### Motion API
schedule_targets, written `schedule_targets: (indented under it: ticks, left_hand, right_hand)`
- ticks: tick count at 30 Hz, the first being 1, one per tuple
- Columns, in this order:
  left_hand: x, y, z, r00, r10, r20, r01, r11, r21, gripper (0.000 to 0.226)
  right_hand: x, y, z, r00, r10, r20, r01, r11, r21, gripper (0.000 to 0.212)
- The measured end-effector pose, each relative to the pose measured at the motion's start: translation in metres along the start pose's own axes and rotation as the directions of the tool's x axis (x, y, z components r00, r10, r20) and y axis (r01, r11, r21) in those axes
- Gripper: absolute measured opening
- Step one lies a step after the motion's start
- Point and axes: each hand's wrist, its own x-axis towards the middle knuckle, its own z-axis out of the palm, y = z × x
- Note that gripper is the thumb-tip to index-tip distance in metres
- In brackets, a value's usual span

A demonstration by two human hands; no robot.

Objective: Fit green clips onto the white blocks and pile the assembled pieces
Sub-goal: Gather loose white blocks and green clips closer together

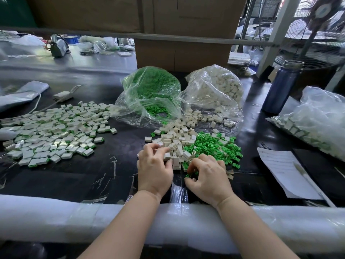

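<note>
- Reaching into the loose heaps, the left hand (154, 171) curls its fingers (164, 149) round white blocks (179, 142); which way they point is unclear.
- Right hand (208, 175) pinches green clips (214, 146) at the near edge of their heap.
- Two open bags: one (151, 94) holds clips, the other (214, 90) blocks.
- Assembled pieces (56, 129), too many to count, lie flat on the bench (119, 176) to the left.

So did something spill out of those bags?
Yes. The white blocks have tumbled out of their open bag and mixed with loose green clips where the piles meet. That looks like deliberate working stock, not an accident.
</note>
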Motion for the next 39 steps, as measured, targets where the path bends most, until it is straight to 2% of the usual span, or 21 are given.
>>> schedule_targets:
  ticks: [2,5,9,13,18,22,27,29,35,39]
  left_hand:
    - [-0.001,0.001,0.003,0.994,0.078,0.077,-0.080,0.997,0.024,0.038]
    - [-0.001,-0.001,0.006,0.985,0.112,0.132,-0.119,0.992,0.044,0.036]
    - [0.000,-0.003,0.006,0.985,0.138,0.102,-0.137,0.990,-0.020,0.021]
    - [0.000,-0.001,0.005,0.984,0.152,0.093,-0.141,0.984,-0.108,0.011]
    - [-0.001,0.002,0.002,0.987,0.135,0.090,-0.108,0.961,-0.255,0.011]
    - [-0.001,0.005,0.000,0.988,0.128,0.086,-0.095,0.944,-0.317,0.013]
    - [-0.002,0.006,-0.001,0.980,0.149,0.136,-0.098,0.940,-0.327,0.010]
    - [-0.002,0.005,-0.002,0.977,0.143,0.158,-0.083,0.938,-0.335,0.010]
    - [-0.002,0.004,-0.001,0.969,0.124,0.212,-0.031,0.918,-0.396,0.011]
    - [-0.002,0.003,-0.001,0.955,0.072,0.289,0.088,0.858,-0.505,0.014]
  right_hand:
    - [0.000,0.000,0.000,1.000,0.004,-0.017,-0.004,1.000,-0.015,0.008]
    - [0.000,0.001,0.002,0.999,0.011,-0.046,-0.013,0.999,-0.039,0.013]
    - [0.000,0.004,0.005,0.998,0.022,-0.063,-0.027,0.996,-0.081,0.024]
    - [0.001,0.005,0.006,0.997,0.015,-0.078,-0.022,0.997,-0.079,0.020]
    - [0.002,0.007,0.006,0.991,0.023,-0.132,-0.032,0.997,-0.065,0.020]
    - [0.001,0.003,0.000,0.978,0.046,-0.205,-0.021,0.992,0.123,0.014]
    - [-0.002,-0.001,-0.003,0.989,0.038,-0.141,-0.005,0.975,0.224,0.012]
    - [-0.002,-0.002,-0.003,0.992,0.021,-0.124,0.009,0.971,0.239,0.013]
    - [-0.001,0.000,-0.003,0.978,0.060,-0.198,-0.015,0.975,0.221,0.013]
    - [0.000,0.001,-0.004,0.961,0.094,-0.260,-0.016,0.958,0.286,0.013]
